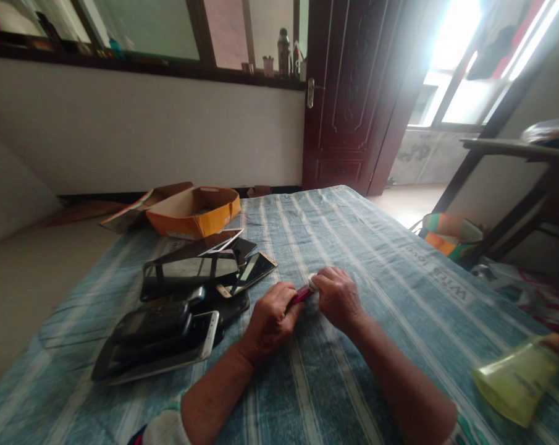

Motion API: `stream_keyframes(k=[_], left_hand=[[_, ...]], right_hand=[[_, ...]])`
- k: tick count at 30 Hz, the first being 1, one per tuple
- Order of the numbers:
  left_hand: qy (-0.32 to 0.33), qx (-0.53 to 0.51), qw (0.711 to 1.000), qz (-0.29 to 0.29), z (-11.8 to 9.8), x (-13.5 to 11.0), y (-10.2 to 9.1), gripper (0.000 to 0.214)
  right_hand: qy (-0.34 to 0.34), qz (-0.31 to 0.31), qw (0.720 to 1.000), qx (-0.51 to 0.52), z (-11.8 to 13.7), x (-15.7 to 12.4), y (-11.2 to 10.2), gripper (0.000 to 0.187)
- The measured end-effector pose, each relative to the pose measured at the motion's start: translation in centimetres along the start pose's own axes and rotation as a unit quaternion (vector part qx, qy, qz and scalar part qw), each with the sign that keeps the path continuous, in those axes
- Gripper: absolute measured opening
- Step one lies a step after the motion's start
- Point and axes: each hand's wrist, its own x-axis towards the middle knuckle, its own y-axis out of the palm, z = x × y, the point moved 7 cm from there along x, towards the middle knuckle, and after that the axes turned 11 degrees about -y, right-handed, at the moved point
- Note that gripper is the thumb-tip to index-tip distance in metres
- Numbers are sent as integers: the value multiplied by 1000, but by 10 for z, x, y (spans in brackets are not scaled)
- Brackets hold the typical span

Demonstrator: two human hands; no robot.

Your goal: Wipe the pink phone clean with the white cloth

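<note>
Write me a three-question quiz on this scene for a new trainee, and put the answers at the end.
1. Multiple choice: what colour is the slim object in the person's left-hand grip?
A) yellow
B) dark pink
C) green

2. True or false: the open orange box stands farther from the person than the black bag-like case and phones piled in front of it.

3. Fill in the blank: the see-through yellow container is on the person's ____ side of the striped cloth.

Key: 1. B; 2. True; 3. right
</note>
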Motion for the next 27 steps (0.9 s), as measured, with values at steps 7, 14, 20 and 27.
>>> stream_keyframes(k=[7,14,20,27], left_hand=[[-57,-36,997,-24,13,6,-6,13],[-99,-42,994,-34,22,10,-6,14],[-103,-36,993,-36,23,11,-7,14],[-106,-42,992,-56,27,12,-9,17]], right_hand=[[-94,-26,995,28,32,5,2,23],[-70,-45,996,-38,10,1,8,22],[-27,-62,994,-81,-5,-2,7,23],[-94,-57,993,-45,26,0,7,25]])
